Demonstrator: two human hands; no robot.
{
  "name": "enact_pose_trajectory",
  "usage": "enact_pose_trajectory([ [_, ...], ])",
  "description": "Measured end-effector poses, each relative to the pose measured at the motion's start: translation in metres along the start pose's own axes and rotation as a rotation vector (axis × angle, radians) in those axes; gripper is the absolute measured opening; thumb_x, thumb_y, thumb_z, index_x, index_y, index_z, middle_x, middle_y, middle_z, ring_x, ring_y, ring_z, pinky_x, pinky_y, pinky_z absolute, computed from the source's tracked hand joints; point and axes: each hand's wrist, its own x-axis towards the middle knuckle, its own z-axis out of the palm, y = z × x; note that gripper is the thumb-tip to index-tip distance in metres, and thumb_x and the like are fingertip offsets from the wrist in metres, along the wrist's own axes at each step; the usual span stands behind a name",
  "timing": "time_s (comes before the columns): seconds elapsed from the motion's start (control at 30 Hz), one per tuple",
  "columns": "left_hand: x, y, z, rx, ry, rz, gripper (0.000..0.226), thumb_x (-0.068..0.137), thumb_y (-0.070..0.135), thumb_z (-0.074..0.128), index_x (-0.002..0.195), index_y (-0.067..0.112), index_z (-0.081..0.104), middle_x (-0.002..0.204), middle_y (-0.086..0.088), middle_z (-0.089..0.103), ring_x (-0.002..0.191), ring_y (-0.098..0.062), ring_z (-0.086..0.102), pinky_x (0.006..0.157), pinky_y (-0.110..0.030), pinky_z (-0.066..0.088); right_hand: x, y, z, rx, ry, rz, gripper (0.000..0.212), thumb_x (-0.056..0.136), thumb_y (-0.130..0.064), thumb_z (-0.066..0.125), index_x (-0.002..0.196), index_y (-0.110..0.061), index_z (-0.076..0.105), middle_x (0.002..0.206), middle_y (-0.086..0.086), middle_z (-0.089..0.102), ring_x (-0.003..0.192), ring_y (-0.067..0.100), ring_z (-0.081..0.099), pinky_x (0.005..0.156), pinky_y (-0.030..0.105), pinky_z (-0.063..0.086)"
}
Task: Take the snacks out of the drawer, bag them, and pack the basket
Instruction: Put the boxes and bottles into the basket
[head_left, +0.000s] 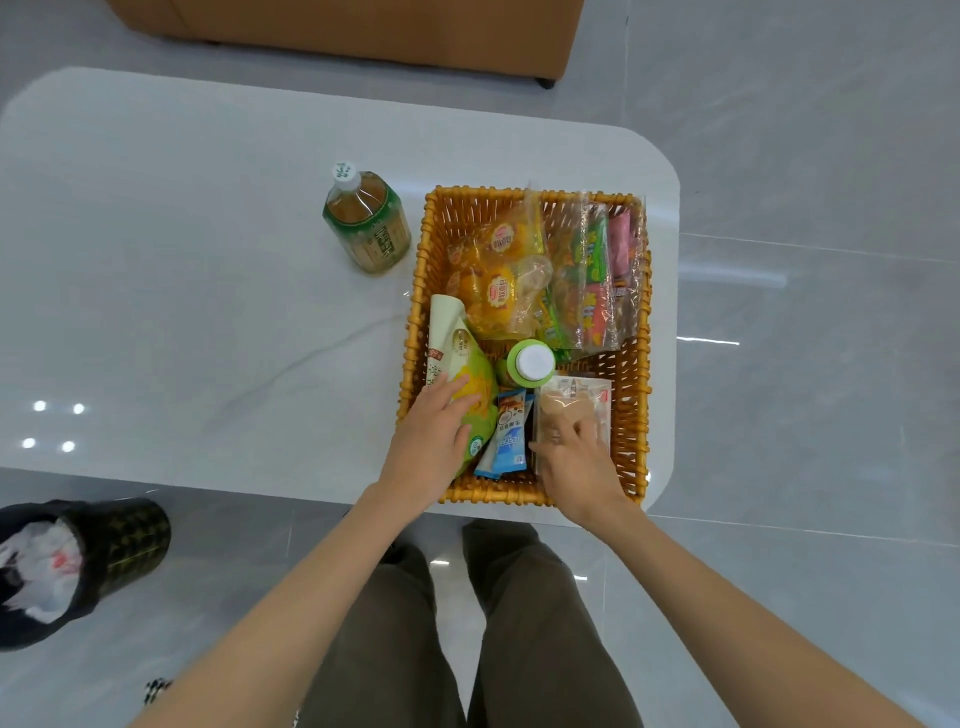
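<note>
basket: the wicker basket (467, 195) stood on the white table (208, 260), mostly filled.
bagged and packed: a clear bag of yellow cakes (493, 291) and a clear bag of candy packets (592, 280) lay in the far half; a green-capped bottle (530, 361) stood in the middle.
left hand: the left hand (431, 436) rested on a green snack bag (467, 358) at the basket's near left, fingers fairly straight and close together.
right hand: the right hand (576, 462) pinched the near end of a biscuit packet (571, 400) at the near right, fingers bent.
between the hands: blue wafer packets (509, 441) lay loose, unbagged.
outside: a tea bottle (366, 223) stood just beside the basket, not packed.
drawer: not in view.
progress: late, by my judgement; only arranging the near items and perhaps adding the tea bottle looked left.
</note>
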Motion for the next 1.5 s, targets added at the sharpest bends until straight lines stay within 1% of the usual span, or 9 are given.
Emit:
enact_pose_trajectory([
  [0.23, 0.005, -0.004, 0.007, 0.145, 0.028, 0.021, 0.043, 0.1, 0.015, 0.046, 0.142, 0.019, 0.044, 0.159, 0.0, 0.021, 0.149, -0.019, 0.006, 0.118, -0.032, 0.009, 0.029, -0.009, 0.004, -0.277, -0.236, -0.145, 0.054, 0.095, -0.023, 0.056, 0.145, -0.022, 0.038, 0.15, 0.007, 0.038, 0.142, 0.034, 0.014, 0.115, 0.047, 0.013],
  [0.43, 0.001, -0.008, 0.008, 0.221, -0.037, 0.056, 0.044, 0.101, 0.017, 0.045, 0.144, 0.02, 0.041, 0.159, 0.0, 0.02, 0.149, -0.017, 0.005, 0.119, -0.032, 0.004, 0.038, -0.012, -0.001, -0.466, -0.323, -0.238, 0.049, 0.097, -0.025, 0.051, 0.144, -0.023, 0.039, 0.149, 0.008, 0.039, 0.14, 0.032, 0.019, 0.114, 0.045, 0.014],
  [0.7, 0.006, -0.026, -0.001, 0.227, -0.019, 0.012, 0.047, 0.102, 0.022, 0.039, 0.149, 0.022, 0.031, 0.161, 0.005, -0.005, 0.147, -0.016, -0.014, 0.117, -0.032, 0.001, 0.058, -0.009, 0.015, -0.815, -0.458, -0.378, 0.052, 0.103, -0.035, 0.036, 0.152, -0.029, 0.021, 0.161, 0.0, 0.01, 0.149, 0.027, 0.0, 0.113, 0.058, -0.009],
  [0.8, 0.004, -0.027, -0.004, 0.185, -0.047, 0.024, 0.048, 0.102, 0.021, 0.039, 0.149, 0.024, 0.029, 0.161, 0.007, -0.008, 0.147, -0.015, -0.014, 0.117, -0.031, 0.004, 0.063, -0.005, 0.025, -0.562, -0.444, -0.339, 0.046, 0.102, -0.03, 0.038, 0.147, -0.021, 0.037, 0.158, 0.006, 0.023, 0.147, 0.026, 0.011, 0.115, 0.042, -0.005],
  [0.87, 0.002, -0.026, -0.007, 0.144, -0.05, 0.028, 0.048, 0.102, 0.02, 0.039, 0.149, 0.025, 0.029, 0.161, 0.009, -0.006, 0.147, -0.014, -0.012, 0.117, -0.03, 0.008, 0.056, -0.005, 0.017, -0.45, -0.323, -0.362, 0.042, 0.1, -0.022, 0.043, 0.142, -0.019, 0.045, 0.152, 0.007, 0.036, 0.144, 0.029, 0.02, 0.117, 0.044, -0.002],
  [1.03, 0.001, -0.018, -0.008, 0.065, -0.036, 0.01, 0.053, 0.099, 0.027, 0.047, 0.149, 0.026, 0.029, 0.161, 0.007, 0.007, 0.148, -0.013, -0.005, 0.121, -0.035, 0.008, 0.027, 0.005, -0.007, -0.187, -0.113, -0.334, 0.046, 0.098, -0.014, 0.048, 0.143, -0.019, 0.042, 0.148, 0.006, 0.042, 0.138, 0.026, 0.032, 0.116, 0.034, 0.021],
  [1.33, 0.013, 0.001, 0.014, 0.237, -0.069, 0.042, 0.067, 0.092, 0.022, 0.06, 0.15, 0.017, 0.027, 0.162, 0.0, 0.008, 0.148, -0.018, -0.006, 0.117, -0.032, -0.005, 0.009, 0.005, -0.002, 0.146, 0.124, -0.146, 0.039, 0.089, -0.011, 0.059, 0.127, -0.019, 0.05, 0.134, 0.003, 0.049, 0.123, 0.023, 0.045, 0.095, 0.037, 0.048],
  [1.4, 0.012, -0.001, 0.012, 0.243, -0.012, 0.045, 0.059, 0.093, 0.019, 0.059, 0.147, 0.015, 0.035, 0.161, -0.001, 0.007, 0.148, -0.02, -0.007, 0.117, -0.033, -0.004, 0.019, -0.003, 0.0, 0.136, 0.14, -0.147, 0.047, 0.084, -0.01, 0.065, 0.127, -0.019, 0.048, 0.134, 0.005, 0.046, 0.122, 0.025, 0.045, 0.094, 0.038, 0.048],
  [1.5, 0.009, -0.011, 0.004, 0.207, 0.033, 0.012, 0.054, 0.095, 0.015, 0.057, 0.145, 0.012, 0.038, 0.162, 0.0, 0.005, 0.148, -0.018, -0.007, 0.118, -0.033, 0.004, 0.038, -0.012, 0.002, -0.073, 0.038, -0.219, 0.058, 0.085, -0.009, 0.063, 0.137, -0.023, 0.042, 0.15, 0.009, 0.03, 0.138, 0.03, 0.028, 0.112, 0.043, 0.025],
])
